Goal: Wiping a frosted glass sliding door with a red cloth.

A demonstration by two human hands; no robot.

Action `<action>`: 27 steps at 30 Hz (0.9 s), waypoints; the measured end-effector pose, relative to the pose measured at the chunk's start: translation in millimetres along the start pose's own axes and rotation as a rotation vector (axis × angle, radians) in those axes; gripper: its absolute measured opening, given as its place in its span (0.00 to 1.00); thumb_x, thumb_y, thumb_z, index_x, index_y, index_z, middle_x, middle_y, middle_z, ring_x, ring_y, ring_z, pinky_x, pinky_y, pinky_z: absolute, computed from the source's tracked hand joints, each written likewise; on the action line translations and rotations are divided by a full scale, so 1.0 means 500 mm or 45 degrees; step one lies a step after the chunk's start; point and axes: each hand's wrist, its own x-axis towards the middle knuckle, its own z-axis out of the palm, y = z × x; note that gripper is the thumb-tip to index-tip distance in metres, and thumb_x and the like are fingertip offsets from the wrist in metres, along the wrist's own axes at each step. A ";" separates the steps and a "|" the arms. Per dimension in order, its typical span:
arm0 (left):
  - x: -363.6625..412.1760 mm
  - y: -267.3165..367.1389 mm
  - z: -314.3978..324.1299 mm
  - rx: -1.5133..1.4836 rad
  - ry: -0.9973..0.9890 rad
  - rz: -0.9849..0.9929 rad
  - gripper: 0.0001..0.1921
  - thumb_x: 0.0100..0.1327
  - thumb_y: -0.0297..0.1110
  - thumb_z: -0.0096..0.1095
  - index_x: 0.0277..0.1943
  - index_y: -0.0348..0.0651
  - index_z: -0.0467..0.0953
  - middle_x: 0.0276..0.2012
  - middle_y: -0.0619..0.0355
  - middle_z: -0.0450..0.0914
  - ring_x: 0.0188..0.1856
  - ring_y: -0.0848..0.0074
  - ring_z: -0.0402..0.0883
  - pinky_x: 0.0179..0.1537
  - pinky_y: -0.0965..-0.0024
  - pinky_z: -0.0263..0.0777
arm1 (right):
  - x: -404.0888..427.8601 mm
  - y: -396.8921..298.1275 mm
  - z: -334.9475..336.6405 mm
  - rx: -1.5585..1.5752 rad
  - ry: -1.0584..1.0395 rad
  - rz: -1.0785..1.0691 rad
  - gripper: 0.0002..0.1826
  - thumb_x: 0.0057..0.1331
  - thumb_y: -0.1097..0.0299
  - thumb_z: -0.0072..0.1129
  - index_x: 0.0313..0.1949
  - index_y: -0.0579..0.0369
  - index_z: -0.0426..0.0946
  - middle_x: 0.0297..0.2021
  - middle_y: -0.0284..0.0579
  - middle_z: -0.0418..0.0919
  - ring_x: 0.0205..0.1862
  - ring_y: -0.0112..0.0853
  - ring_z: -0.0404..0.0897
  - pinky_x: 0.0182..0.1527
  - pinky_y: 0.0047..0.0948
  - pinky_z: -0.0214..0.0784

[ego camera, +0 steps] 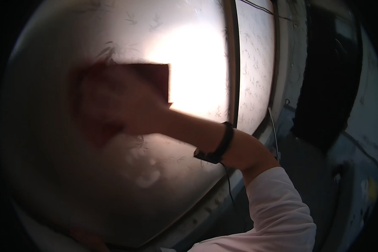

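Note:
My right hand (pixel 135 100) reaches across a frosted window pane (pixel 176 170) with a leaf pattern. It presses a dark red cloth (pixel 154 75) flat against the glass, and motion blurs both the hand and the cloth's left part. A black strap (pixel 227 140) with a small dark device circles the forearm, and a thin cable hangs near it. Low on the left, a dim blurred shape by the bottom of the window looks like my left hand (pixel 88 239); its fingers cannot be made out. Pale smudges (pixel 148 178) show on the glass below the cloth.
A dark upright frame bar (pixel 233 63) divides this pane from a second patterned pane (pixel 255 63). The window sill (pixel 204 211) runs along the lower edge. Farther right, a large black panel (pixel 330 78) stands against the wall. Thin wires (pixel 261 8) cross the top.

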 end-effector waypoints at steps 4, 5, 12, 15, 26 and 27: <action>0.087 0.096 -0.033 -0.074 -0.036 0.033 0.39 0.68 0.34 0.54 0.78 0.23 0.54 0.80 0.27 0.51 0.81 0.29 0.47 0.78 0.28 0.43 | -0.076 -0.058 0.005 0.109 -0.182 -0.438 0.26 0.59 0.58 0.66 0.59 0.38 0.81 0.70 0.41 0.72 0.72 0.57 0.67 0.70 0.68 0.65; 0.081 0.088 -0.029 -0.064 -0.054 0.043 0.42 0.66 0.34 0.58 0.78 0.24 0.51 0.81 0.27 0.49 0.82 0.29 0.45 0.79 0.30 0.42 | -0.093 -0.050 0.006 0.010 -0.201 -0.608 0.26 0.58 0.58 0.67 0.59 0.36 0.81 0.71 0.39 0.72 0.72 0.58 0.66 0.70 0.68 0.64; 0.081 0.097 -0.048 -0.187 0.030 0.060 0.38 0.83 0.52 0.28 0.80 0.25 0.48 0.80 0.25 0.49 0.81 0.28 0.49 0.78 0.29 0.46 | -0.186 0.179 -0.144 -0.052 -0.186 -0.142 0.39 0.46 0.69 0.75 0.62 0.41 0.79 0.70 0.47 0.72 0.73 0.52 0.68 0.71 0.56 0.66; 0.041 0.065 0.040 -0.168 0.047 -0.016 0.35 0.82 0.45 0.32 0.81 0.26 0.48 0.81 0.29 0.49 0.82 0.35 0.48 0.80 0.37 0.45 | -0.341 0.298 -0.202 0.549 0.132 1.068 0.45 0.45 0.81 0.74 0.67 0.50 0.75 0.71 0.51 0.71 0.72 0.53 0.68 0.73 0.47 0.65; 0.177 0.160 -0.094 0.577 -1.283 -0.284 0.37 0.78 0.41 0.40 0.82 0.27 0.47 0.84 0.38 0.44 0.86 0.50 0.38 0.86 0.52 0.28 | -0.238 0.110 -0.135 0.045 0.612 1.709 0.37 0.70 0.74 0.60 0.78 0.59 0.60 0.50 0.51 0.80 0.39 0.34 0.83 0.43 0.32 0.80; 0.192 0.164 -0.116 0.666 -1.462 -0.288 0.38 0.78 0.42 0.40 0.82 0.27 0.47 0.85 0.38 0.43 0.86 0.51 0.37 0.86 0.52 0.25 | -0.226 0.081 -0.114 0.055 0.495 1.723 0.38 0.67 0.77 0.61 0.76 0.58 0.64 0.53 0.52 0.81 0.45 0.38 0.85 0.48 0.36 0.81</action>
